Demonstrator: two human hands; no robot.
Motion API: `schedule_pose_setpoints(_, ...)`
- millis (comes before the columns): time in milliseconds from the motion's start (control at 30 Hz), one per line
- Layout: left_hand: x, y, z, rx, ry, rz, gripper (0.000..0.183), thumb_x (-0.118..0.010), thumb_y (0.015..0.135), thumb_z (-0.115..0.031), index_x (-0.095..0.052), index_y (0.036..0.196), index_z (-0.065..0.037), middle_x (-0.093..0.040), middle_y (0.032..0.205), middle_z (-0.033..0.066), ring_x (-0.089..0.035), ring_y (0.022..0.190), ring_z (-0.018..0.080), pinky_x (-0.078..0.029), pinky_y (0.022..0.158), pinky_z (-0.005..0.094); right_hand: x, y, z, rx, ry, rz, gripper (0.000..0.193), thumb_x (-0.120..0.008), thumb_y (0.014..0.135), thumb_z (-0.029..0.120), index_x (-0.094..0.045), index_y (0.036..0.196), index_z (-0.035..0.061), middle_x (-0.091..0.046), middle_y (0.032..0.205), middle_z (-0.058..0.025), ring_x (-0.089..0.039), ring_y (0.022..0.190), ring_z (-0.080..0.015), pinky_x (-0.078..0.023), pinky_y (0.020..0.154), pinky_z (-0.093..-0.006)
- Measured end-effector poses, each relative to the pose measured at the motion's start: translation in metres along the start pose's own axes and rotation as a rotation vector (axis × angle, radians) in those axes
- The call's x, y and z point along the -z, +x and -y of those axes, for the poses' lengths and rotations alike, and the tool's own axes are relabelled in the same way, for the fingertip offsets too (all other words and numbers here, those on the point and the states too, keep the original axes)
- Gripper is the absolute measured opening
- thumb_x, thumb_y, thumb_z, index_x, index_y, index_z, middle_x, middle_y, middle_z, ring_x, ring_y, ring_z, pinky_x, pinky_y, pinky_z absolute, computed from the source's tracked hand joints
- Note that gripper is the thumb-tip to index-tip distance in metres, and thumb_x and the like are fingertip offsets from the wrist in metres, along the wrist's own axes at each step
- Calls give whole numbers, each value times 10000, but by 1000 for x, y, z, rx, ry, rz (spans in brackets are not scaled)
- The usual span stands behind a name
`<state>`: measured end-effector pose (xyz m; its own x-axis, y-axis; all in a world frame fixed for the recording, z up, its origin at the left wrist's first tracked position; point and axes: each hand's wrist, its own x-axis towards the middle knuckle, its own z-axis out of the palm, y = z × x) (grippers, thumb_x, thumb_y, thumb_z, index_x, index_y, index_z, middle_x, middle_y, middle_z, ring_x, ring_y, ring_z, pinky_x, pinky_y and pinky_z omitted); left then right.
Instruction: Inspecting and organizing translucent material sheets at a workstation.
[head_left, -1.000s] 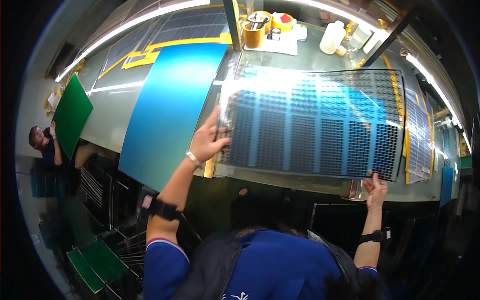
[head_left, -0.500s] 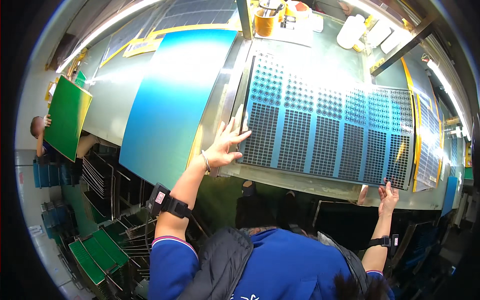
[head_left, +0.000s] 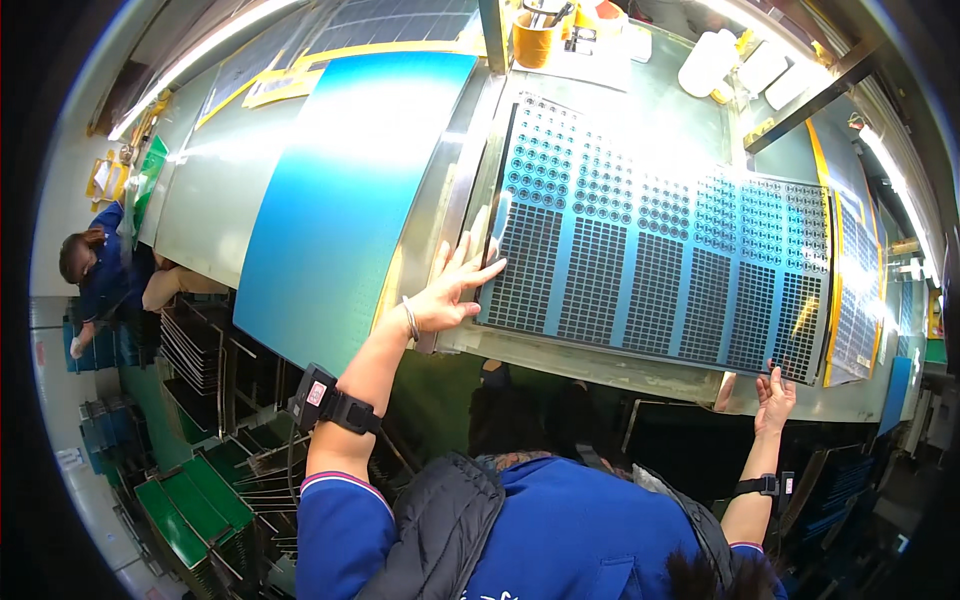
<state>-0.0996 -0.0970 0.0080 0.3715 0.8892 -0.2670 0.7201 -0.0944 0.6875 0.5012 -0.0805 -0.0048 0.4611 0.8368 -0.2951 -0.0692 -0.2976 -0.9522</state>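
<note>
On the lit table in front of me lies a large blue panel (head_left: 625, 262) covered with dark patterns, rows of round marks on its far half and small square grids on its near half. My left hand (head_left: 452, 290) is spread at the panel's left edge, fingertips touching it. At the near right corner, my right hand (head_left: 774, 402) pinches the panel's edge between thumb and fingers. Left of it, a plain blue panel (head_left: 350, 200) lies on the table, its near end reaching past the table's edge.
A metal post (head_left: 493, 35) rises between the two panels. At the back stand an orange tub (head_left: 536, 45) with tools and white bottles (head_left: 706, 62). A yellow-edged film sheet (head_left: 856, 285) lies right. Racks with green boards (head_left: 195, 515) stand lower left, near a co-worker (head_left: 105, 265).
At the far left, the co-worker's green board has moved away from in front of them, and they now reach down toward the racks. My hands and the patterned panel have barely moved.
</note>
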Motion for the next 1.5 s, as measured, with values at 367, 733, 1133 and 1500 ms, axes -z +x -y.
schedule_pose_setpoints(367,1,0,-3,6,-5,-24,823,-658,709,-16,-313,1426,-226,-103,1536,41,47,1411,313,103,1093,502,0,0,0,-11,16,2,178,-589,896,134,-590,1061,65,-661,1000,-70,-636,677,-106,-549,597,-208)
schedule_pose_setpoints(733,0,0,3,15,34,-5,795,-668,725,-56,-328,1418,-241,-118,1533,33,37,1415,292,81,1106,485,4,-1,-1,10,40,11,199,-600,890,140,-586,1073,63,-659,1017,-89,-643,690,-110,-555,605,-211)
schedule_pose_setpoints(1133,-3,-1,4,-50,97,-88,810,-702,703,-64,-351,1402,-273,-201,1513,17,-27,1412,305,35,1117,508,3,-3,-1,17,30,22,199,-599,891,142,-587,1078,76,-653,1034,-87,-643,694,-110,-552,608,-203)
schedule_pose_setpoints(1500,-6,-2,13,-53,-99,-74,756,-678,726,-85,-368,1398,-241,-233,1503,34,10,1416,284,86,1111,475,1,-5,13,96,84,78,188,-590,894,125,-586,1075,72,-651,1044,-97,-648,702,-118,-554,600,-197)
